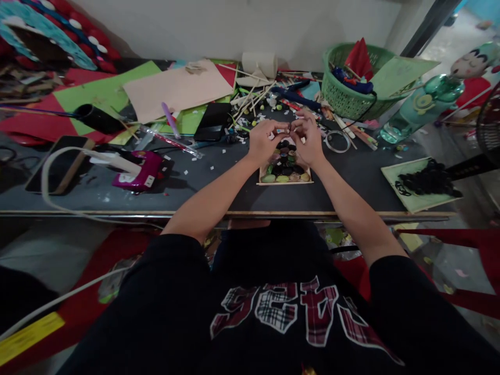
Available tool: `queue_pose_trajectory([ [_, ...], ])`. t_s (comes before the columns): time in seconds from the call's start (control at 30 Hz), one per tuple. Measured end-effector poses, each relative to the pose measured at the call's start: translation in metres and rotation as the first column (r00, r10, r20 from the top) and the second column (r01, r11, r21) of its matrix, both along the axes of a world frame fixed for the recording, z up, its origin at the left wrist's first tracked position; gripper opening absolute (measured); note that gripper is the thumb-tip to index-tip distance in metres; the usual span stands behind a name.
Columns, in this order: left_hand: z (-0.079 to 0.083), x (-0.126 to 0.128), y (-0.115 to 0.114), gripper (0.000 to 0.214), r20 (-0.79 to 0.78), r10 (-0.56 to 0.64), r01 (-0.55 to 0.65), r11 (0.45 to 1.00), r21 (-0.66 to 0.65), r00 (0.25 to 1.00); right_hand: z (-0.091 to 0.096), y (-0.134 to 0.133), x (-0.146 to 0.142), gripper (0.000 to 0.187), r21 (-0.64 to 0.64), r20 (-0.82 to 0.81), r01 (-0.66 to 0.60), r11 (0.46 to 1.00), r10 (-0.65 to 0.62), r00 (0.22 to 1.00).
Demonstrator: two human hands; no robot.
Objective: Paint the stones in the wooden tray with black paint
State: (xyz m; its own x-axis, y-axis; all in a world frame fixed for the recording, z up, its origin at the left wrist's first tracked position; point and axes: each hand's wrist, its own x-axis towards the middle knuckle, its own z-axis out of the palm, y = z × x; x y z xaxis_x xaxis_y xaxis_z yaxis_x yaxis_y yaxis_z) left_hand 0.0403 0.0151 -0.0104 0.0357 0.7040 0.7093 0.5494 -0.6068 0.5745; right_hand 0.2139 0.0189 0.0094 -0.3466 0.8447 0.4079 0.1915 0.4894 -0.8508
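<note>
Just above rounded pieces (285,171), hands (265,141) (311,141) meet.

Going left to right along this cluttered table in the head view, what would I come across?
Brown-edged phone → pink box → black phone → left hand → right hand → green tray

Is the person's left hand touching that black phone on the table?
Apart. The head view shows dark table between the left hand and the black phone.

A craft workshop: coloured paper (175,88), sticks (250,99), scraps litter the table (234,177).
</note>
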Motion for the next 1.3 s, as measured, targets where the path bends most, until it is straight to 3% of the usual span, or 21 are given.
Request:
queue_pose_trajectory([
  [0.1, -0.001, 0.001, 0.002, 0.052, 0.088, -0.014, 0.015, 1.000, -0.002, 0.996, 0.012, -0.003, 0.002, 0.063, -0.203, -0.322, -0.081, 0.976, 0.012, 0.947],
  [0.13, -0.001, 0.001, 0.003, 0.054, 0.120, -0.022, 0.023, 1.000, -0.008, 0.993, 0.017, -0.004, 0.004, 0.061, -0.297, -0.453, -0.186, 0.937, 0.033, 0.891],
  [0.17, -0.001, 0.001, 0.004, 0.055, 0.146, -0.028, 0.031, 0.999, -0.015, 0.989, 0.022, -0.005, 0.007, 0.060, -0.374, -0.566, -0.336, 0.865, 0.074, 0.821],
  [0.2, -0.001, 0.001, 0.005, 0.056, 0.163, -0.032, 0.036, 0.999, -0.023, 0.986, 0.026, -0.006, 0.011, 0.061, -0.404, -0.652, -0.457, 0.792, 0.101, 0.752],
  [0.27, -0.001, 0.000, 0.007, 0.057, 0.177, -0.033, 0.040, 0.998, -0.038, 0.984, 0.031, -0.007, 0.016, 0.067, -0.398, -0.738, -0.561, 0.726, 0.110, 0.666],
  [0.33, -0.001, 0.000, 0.007, 0.058, 0.184, -0.036, 0.045, 0.998, -0.049, 0.982, 0.034, -0.008, 0.020, 0.069, -0.393, -0.741, -0.546, 0.740, 0.097, 0.665],
  [0.47, -0.001, 0.000, 0.007, 0.060, 0.189, -0.035, 0.047, 0.997, -0.060, 0.981, 0.035, -0.009, 0.020, 0.074, -0.426, -0.618, -0.384, 0.819, 0.047, 0.785],
  [0.57, -0.002, 0.002, 0.007, 0.060, 0.184, -0.029, 0.042, 0.997, -0.070, 0.983, 0.035, -0.009, 0.020, 0.073, -0.413, -0.578, -0.318, 0.853, 0.025, 0.816],
  [0.83, -0.003, 0.000, 0.009, 0.062, 0.172, -0.043, 0.060, 0.994, -0.093, 0.984, 0.031, -0.007, 0.021, 0.076, -0.392, -0.627, -0.410, 0.824, 0.087, 0.774],
  [1.1, -0.006, 0.002, 0.009, 0.061, 0.170, -0.054, 0.072, 0.992, -0.100, 0.984, 0.035, -0.009, 0.018, 0.074, -0.425, -0.606, -0.356, 0.833, 0.030, 0.795],
  [1.2, -0.006, 0.002, 0.009, 0.063, 0.171, -0.053, 0.072, 0.992, -0.107, 0.984, 0.029, -0.001, 0.015, 0.061, -0.471, -0.595, -0.276, 0.838, -0.070, 0.801],
  [1.3, -0.006, 0.002, 0.009, 0.066, 0.180, -0.054, 0.074, 0.991, -0.108, 0.982, 0.023, 0.005, 0.012, 0.056, -0.419, -0.626, -0.260, 0.870, -0.070, 0.776],
])
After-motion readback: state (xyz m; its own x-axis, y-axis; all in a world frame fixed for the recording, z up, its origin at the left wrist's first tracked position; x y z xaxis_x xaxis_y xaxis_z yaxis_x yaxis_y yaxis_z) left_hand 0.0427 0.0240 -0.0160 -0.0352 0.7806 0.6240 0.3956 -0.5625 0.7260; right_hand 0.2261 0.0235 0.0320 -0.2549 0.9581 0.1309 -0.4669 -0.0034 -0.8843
